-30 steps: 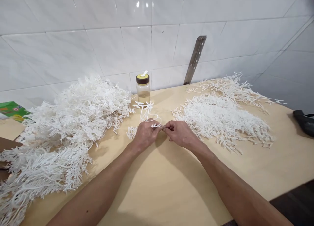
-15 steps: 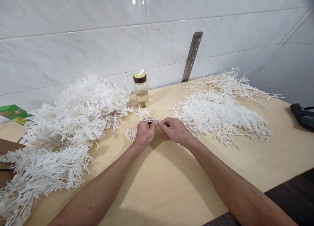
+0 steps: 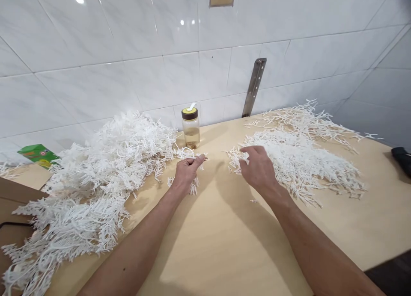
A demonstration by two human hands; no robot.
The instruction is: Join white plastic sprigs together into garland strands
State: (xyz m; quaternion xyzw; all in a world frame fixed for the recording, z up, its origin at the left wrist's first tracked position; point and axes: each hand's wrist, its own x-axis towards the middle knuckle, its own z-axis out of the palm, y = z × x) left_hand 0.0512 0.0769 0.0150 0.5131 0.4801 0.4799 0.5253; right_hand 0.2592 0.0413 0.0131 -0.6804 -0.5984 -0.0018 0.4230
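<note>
On the far left we see a green box [image 3: 38, 154], then a big, fluffy pile of white twigs [image 3: 105, 172] on the bench [image 3: 208, 244]. Next comes our left hand [image 3: 184, 174], its thumb and fingers pinched on a thin white twig [image 3: 189, 150]; it is partly hidden, so we can't quite tell its shape. The twig is in front of a bottle [image 3: 191, 135] with a yellow and brown lid. A metal strip [image 3: 254, 86] leans at the wall. Our right hand [image 3: 257, 170] has its fingers parted, near the left side of a flatter white pile [image 3: 302, 161]. Far right sits something black [image 3: 403, 161].
</note>
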